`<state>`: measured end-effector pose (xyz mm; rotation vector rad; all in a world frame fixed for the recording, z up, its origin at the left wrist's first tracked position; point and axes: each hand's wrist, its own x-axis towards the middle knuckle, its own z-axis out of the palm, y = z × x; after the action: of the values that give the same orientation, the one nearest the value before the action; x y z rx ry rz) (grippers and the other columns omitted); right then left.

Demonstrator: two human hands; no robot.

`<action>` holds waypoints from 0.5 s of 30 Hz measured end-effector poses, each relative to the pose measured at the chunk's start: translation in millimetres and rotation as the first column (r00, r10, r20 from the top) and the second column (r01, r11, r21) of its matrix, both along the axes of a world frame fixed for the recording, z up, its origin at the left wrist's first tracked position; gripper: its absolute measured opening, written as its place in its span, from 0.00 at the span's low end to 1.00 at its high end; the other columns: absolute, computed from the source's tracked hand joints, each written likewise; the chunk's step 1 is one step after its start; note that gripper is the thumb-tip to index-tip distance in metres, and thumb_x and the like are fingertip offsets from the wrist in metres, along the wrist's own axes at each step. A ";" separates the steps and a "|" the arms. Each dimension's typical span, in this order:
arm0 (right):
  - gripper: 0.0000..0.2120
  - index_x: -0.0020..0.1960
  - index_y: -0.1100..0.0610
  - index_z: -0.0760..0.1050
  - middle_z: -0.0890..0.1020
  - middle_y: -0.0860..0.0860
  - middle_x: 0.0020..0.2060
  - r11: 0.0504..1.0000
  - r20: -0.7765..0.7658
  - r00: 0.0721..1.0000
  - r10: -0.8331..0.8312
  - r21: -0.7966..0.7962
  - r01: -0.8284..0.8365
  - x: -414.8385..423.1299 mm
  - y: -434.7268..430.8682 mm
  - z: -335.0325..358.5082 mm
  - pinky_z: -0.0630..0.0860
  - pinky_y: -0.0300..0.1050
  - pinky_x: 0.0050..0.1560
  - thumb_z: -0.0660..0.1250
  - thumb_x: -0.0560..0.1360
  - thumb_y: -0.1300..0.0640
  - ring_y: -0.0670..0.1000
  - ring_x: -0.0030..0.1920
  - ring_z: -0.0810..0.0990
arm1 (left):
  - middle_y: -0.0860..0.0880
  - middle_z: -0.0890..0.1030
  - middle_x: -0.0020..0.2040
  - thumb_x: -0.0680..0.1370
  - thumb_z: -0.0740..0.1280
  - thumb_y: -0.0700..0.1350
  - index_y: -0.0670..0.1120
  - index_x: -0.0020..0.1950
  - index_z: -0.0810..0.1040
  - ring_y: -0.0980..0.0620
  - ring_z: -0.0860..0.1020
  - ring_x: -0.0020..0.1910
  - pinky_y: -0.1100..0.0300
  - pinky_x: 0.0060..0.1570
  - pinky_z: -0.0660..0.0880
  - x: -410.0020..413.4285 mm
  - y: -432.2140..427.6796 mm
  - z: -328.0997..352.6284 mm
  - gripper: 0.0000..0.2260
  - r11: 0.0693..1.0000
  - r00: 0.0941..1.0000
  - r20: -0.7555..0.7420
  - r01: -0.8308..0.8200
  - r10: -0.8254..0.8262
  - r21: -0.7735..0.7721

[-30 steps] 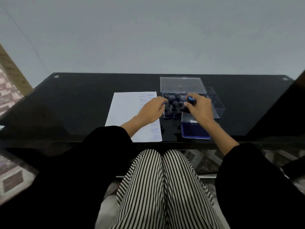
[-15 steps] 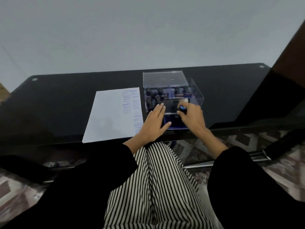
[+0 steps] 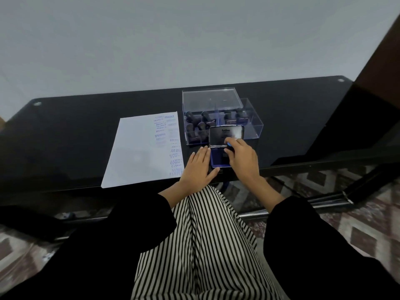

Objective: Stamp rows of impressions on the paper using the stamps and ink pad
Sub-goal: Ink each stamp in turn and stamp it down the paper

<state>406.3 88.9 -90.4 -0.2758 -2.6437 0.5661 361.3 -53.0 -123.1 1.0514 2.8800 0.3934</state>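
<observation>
Faced a black glass table (image 3: 86, 131), the largest thing in view. Found one sheet of paper (image 3: 138, 152) lying on it left of the middle, printed in blue down its right side only: FRAGILE at the far end, AIR MAIL midway, SAMPLE nearest, in two loose columns too blurred for an exact tally of impressions. Found one clear box (image 3: 253, 126) right of the paper, its clear lid (image 3: 211, 100) at the far side and not closing it, with spare stamps (image 3: 203, 124) standing inside. Made out some seven or eight dark handles but could not fix the number. Found one ink pad (image 3: 216, 161) at the near table edge, just in front of the box, its cover (image 3: 226, 134) hinged up. Had the left hand (image 3: 198, 167) flat on the table against the pad's left side, fingers straight and together, gripping nothing. Had the right hand (image 3: 243, 161) curled round one blue-topped stamp (image 3: 229, 146), held down on the blue pad. Judged the step in hand to be inking. Would do it well by pressing straight down and level, without rocking or sliding, steadying the pad with the flat hand, lifting cleanly, then setting the print squarely on unprinted paper in line with the last row.
</observation>
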 end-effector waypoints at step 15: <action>0.15 0.64 0.57 0.71 0.78 0.57 0.53 0.999 0.016 1.000 -0.014 0.040 0.014 -3.9 0.7 -1.9 0.74 0.49 0.48 0.61 0.79 0.59 0.56 0.51 0.79 | 0.44 0.50 0.78 0.81 0.51 0.56 0.40 0.77 0.46 0.50 0.46 0.77 0.54 0.75 0.42 -2.4 -1.1 -0.3 0.30 1.000 1.000 0.016 0.020 -0.020 -0.001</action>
<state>402.4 89.5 -92.2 -0.2879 -2.6630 0.5086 358.8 -54.1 -123.3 1.0716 2.8531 0.3963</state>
